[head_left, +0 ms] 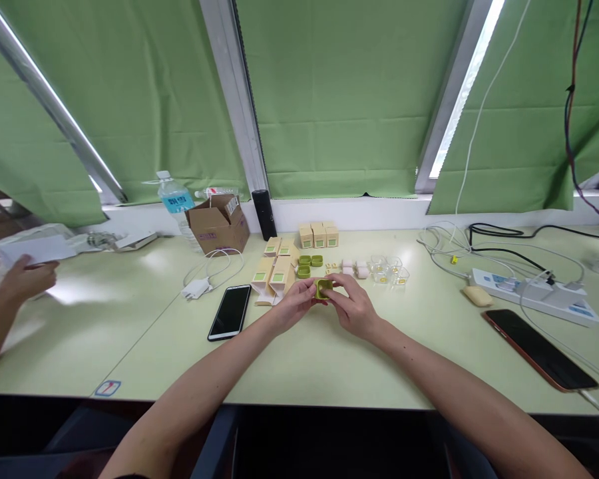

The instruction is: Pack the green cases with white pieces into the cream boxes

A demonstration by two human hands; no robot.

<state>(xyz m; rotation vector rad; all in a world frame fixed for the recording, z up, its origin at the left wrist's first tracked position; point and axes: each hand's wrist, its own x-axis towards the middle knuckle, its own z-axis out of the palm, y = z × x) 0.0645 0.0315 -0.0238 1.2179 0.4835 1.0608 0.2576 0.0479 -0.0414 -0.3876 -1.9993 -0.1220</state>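
Both my hands are on a small square green cup (323, 288), held just over the table with its hollow side toward me. My left hand (295, 303) grips its left side. Fingers of my right hand (353, 306) close on its right side and reach over its front. Behind it sit several similar green cups (304, 272). To their right lie small yellow pieces (332, 266), pale pink cylinders (362, 269) and clear plastic cups (393, 266) with yellow marks inside. Left of my left hand stand open cream paper boxes (282, 274).
More small cream boxes (319, 235) stand at the back. A black phone (230, 311), white charger (196, 288) and brown carton (218, 226) are at left. A power strip (534, 296) and another phone (539, 349) lie at right. Another person's hand (27, 276) holds something white at far left.
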